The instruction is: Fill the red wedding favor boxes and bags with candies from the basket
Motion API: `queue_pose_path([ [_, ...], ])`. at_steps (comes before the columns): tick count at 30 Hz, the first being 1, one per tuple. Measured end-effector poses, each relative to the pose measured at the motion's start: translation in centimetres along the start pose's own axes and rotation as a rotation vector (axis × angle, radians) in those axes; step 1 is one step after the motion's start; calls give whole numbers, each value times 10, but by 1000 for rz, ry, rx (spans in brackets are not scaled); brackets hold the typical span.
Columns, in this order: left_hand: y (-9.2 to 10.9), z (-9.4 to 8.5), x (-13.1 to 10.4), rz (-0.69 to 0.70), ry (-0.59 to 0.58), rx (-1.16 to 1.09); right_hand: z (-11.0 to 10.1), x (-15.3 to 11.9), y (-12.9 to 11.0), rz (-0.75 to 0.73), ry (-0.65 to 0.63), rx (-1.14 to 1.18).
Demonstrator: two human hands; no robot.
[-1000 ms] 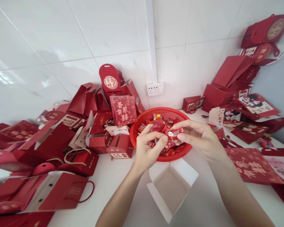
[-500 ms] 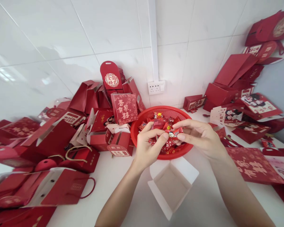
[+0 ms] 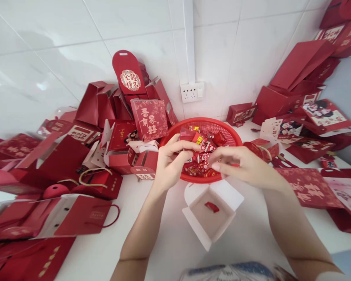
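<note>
A round red plastic basket [image 3: 232, 134] stands against the wall, with many red wrapped candies [image 3: 206, 147] in it. At the basket's left side, my left hand [image 3: 175, 158] holds a red candy packet [image 3: 187, 135] between thumb and fingers. My right hand [image 3: 236, 164] is over the basket's right part, its fingers apart and reaching toward the candies, nothing seen in it. Nearer to me, an open box [image 3: 212, 212] with white flaps rests on the white table. One small red candy [image 3: 212, 207] lies inside it.
Red gift boxes and bags [image 3: 96, 191] are heaped on the left. Another pile of red boxes [image 3: 276, 101] stands at the right, with a flat red box [image 3: 310, 187] nearer. A wall socket [image 3: 192, 92] is behind the basket.
A red candy now lies in the open box. My hands have moved apart; the candy that was between them is gone from my right fingers. The view has tilted down.
</note>
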State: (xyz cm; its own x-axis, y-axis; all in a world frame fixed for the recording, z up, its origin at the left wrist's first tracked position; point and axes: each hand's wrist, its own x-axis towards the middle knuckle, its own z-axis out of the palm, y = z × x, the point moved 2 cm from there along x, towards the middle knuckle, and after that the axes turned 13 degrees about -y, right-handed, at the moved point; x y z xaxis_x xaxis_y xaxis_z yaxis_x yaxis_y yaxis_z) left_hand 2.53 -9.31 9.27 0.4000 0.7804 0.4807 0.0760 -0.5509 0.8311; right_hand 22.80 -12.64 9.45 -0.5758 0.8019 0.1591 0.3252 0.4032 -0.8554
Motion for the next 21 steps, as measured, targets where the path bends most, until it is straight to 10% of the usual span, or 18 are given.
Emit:
queue_pose_path([
  [12, 4, 12, 1, -28, -276, 48, -1, 2, 0, 23, 253, 176],
  [21, -3, 11, 0, -14, -169, -66, -1, 5, 6, -14, 328, 391],
])
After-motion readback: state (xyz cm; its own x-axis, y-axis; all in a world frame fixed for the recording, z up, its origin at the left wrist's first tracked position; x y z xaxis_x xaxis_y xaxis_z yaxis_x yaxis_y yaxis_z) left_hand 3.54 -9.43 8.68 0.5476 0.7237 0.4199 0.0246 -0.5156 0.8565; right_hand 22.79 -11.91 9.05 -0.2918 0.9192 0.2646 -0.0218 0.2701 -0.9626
